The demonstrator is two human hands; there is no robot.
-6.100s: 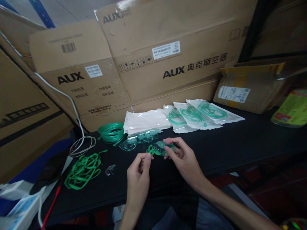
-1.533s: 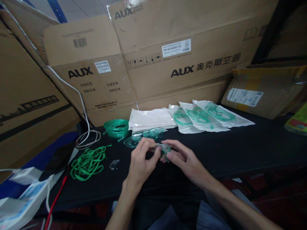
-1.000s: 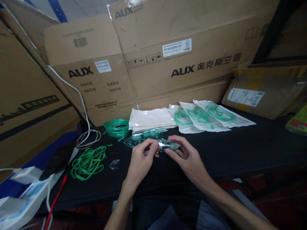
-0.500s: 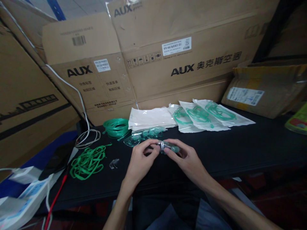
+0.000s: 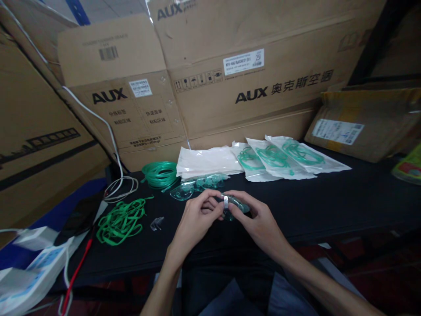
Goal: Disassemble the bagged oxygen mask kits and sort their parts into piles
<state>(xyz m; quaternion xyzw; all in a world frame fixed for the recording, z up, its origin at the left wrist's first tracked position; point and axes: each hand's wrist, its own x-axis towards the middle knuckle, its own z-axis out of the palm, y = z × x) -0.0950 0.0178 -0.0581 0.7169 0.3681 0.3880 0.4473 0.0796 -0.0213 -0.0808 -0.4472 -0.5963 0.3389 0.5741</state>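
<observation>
Both hands meet over the front of the black table around a clear green oxygen mask with a pale metal nose strip on it. My left hand is closed, thumb and fingertips pinching the mask at the strip. From the other side, my right hand grips the mask, its thumb beside the strip. Fingers cover much of the mask. Just behind lies a row of similar clear green masks. To the left are a heap of green elastic straps and several small clear bent pieces.
Coiled green tubing sits beside a stack of white pouches. Several pouches with green tubing lie to their right. Cardboard boxes wall off the back. A power strip and cables run along the left edge.
The mask has turned in my fingers, so its metal strip now stands more upright and slightly further right. My left thumb and fingers have shifted a little right with it.
</observation>
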